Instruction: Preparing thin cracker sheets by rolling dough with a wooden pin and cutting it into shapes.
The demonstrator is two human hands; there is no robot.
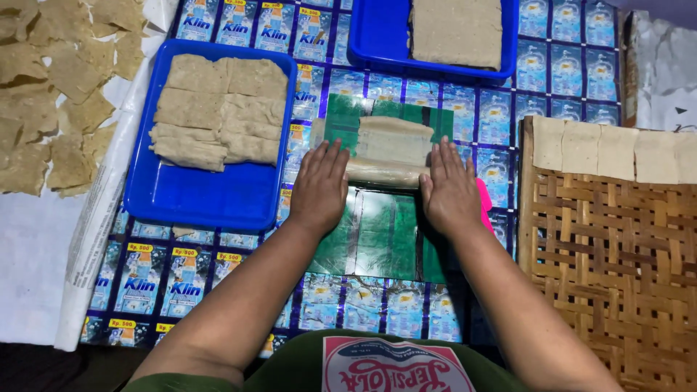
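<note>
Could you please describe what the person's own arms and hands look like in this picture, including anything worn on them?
Both forearms are bare from elbow to wrist. The left hand and right hand wear no gloves, and no rings, watch or bracelets show. The fingernails look short and unpainted. A dark green garment with a red and white printed patch shows at the bottom edge.

Open strip of green sheet runs from both hands toward near edge of printed mat; no object on it. Left hand hemmed on its outer side by blue tray of dough slabs, just beside wrist. Right hand boxed in by woven bamboo tray and pink object touching hand. Ahead, dough roll, then second blue tray at far edge. Near left corner of mat bare.
</note>
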